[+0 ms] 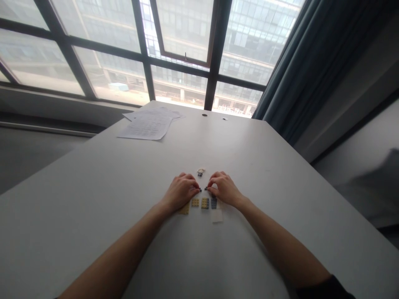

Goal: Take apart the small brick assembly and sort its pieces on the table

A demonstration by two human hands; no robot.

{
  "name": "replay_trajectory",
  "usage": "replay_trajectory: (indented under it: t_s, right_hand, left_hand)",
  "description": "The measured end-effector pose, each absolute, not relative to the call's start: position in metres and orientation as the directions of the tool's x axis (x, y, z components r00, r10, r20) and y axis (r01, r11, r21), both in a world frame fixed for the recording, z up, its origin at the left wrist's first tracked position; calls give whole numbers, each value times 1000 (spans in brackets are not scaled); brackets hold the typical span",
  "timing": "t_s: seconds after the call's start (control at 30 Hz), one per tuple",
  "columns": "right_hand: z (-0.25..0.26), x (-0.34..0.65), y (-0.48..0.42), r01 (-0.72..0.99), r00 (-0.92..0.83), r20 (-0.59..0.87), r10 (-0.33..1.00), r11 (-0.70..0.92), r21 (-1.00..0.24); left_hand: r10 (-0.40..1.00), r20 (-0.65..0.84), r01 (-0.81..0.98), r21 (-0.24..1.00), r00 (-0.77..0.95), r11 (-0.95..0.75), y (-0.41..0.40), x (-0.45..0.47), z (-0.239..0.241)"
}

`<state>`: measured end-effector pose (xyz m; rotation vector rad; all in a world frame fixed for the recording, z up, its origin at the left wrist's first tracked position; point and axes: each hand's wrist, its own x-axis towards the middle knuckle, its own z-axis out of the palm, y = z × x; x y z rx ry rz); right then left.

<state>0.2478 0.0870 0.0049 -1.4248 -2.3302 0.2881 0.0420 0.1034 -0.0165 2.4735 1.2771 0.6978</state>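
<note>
My left hand [182, 190] is closed in a pinch, with a small dark toy brick [200, 189] at its fingertips. Facing it, my right hand [225, 189] pinches another small dark brick [205, 188]; a narrow gap separates the two pieces. Just below the hands lie a yellow studded plate [195, 202], a yellow and grey-blue studded piece [205, 203] and a dark blue-grey plate [213, 202]. A larger yellow plate [184, 209] is partly covered by my left hand. Beyond the fingers sits a little group of white and dark pieces [200, 172].
A white square piece [217, 216] lies nearest me on the white table [249, 158]. Several printed sheets of paper [146, 125] overlap at the far left. Two cable holes, one a dark cable hole [205, 115], are near the far edge, before the windows and a dark curtain [280, 83].
</note>
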Motion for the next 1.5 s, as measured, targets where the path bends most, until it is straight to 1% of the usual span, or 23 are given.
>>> replay_trajectory:
  t_s: [0.13,0.3,0.5,0.8,1.1,1.4,1.5]
  right_hand:
    - [4,243,87,818,-425,188,885,465,-339]
    - [5,241,87,822,-418,163,894,448,-351]
    - [6,241,87,822,-423,167,890,455,-342]
    - [7,242,83,813,-433,176,884,468,-345]
    - [8,243,81,818,-427,167,889,458,-349]
    - [5,245,82,811,-438,157,885,464,-355]
    - [4,246,83,805,-432,163,887,461,-375]
  left_hand:
    - [816,293,692,432,499,-578,103,42,-15]
    - [814,299,688,435,498,-581,102,44,-15]
    - [801,305,677,429,515,-598,102,44,-15]
    - [785,267,652,443,559,-615,100,45,-9]
    - [762,293,625,442,577,-643,100,47,-10]
    - [766,288,631,439,575,-639,100,48,-10]
    - [766,284,628,445,577,-638,99,48,-10]
